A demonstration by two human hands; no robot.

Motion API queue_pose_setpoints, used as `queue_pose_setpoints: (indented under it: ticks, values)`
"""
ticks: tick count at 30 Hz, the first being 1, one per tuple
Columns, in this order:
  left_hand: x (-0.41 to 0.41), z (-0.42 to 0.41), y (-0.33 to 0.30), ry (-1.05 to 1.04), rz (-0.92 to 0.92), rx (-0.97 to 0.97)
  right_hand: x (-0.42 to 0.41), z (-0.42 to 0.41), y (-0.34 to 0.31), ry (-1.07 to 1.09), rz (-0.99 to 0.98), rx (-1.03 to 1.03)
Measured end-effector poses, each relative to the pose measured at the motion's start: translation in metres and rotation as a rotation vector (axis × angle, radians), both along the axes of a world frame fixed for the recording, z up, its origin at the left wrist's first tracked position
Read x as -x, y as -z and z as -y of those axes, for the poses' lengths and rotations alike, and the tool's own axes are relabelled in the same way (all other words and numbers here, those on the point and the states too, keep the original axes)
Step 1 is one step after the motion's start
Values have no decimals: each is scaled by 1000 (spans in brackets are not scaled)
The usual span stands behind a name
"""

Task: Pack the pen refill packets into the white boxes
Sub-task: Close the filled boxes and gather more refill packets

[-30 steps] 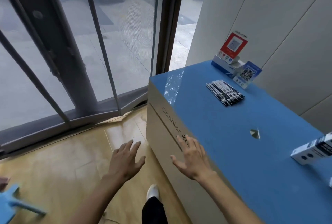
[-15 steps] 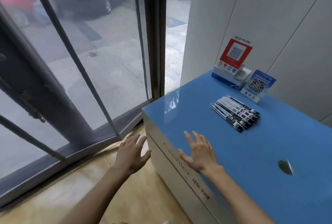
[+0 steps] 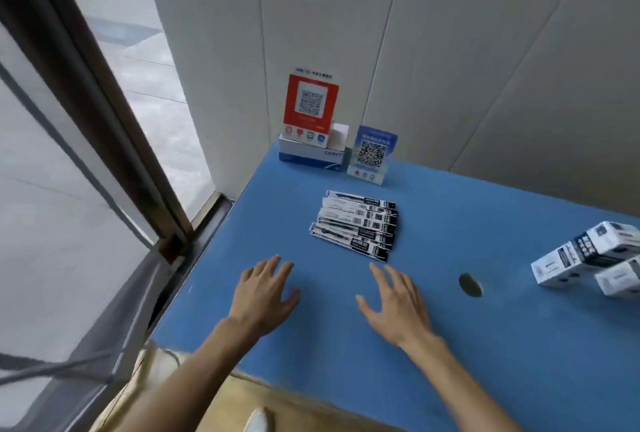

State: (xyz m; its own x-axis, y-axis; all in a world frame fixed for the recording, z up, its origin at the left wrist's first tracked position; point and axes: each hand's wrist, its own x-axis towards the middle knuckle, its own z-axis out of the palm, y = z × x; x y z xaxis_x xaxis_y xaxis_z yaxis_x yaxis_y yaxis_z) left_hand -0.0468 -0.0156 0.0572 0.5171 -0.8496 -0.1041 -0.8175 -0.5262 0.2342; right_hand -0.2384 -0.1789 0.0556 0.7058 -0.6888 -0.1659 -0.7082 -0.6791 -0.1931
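Note:
Several long pen refill packets (image 3: 356, 224), white with black printing, lie fanned in a loose pile on the blue counter (image 3: 346, 345). Two white boxes with black labels (image 3: 588, 255) sit at the right edge, one partly cut off by the frame. My left hand (image 3: 265, 296) hovers over the counter, fingers spread, just below and left of the pile. To its right, my right hand (image 3: 394, 303) is also spread, its fingertips a short way from the pile's lower right corner. Neither hand holds anything.
A red QR-code sign (image 3: 310, 106) stands on a white and blue box (image 3: 311, 154) at the back, beside a blue QR-code stand (image 3: 372, 154). A dark round hole (image 3: 470, 284) marks the counter. A panelled wall runs behind, a window frame (image 3: 104, 113) at left.
The view has swung right and down onto the counter. Both hands have moved from beside the counter's front face to above its top, close to the packets. The boxes have come back into view.

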Motion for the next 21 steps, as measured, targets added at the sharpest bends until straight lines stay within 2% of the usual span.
queue_pose_setpoints:
  ticks: [10, 17, 21]
  values:
    - [-25, 106, 14, 371, -50, 14, 25, 12, 6, 339, -53, 4]
    - [-34, 164, 24, 450, -13, -18, 42, 33, 10, 404, 5, 9]
    - [-33, 170, 30, 471, 22, 49, 45, 54, 13, 385, 56, 21]
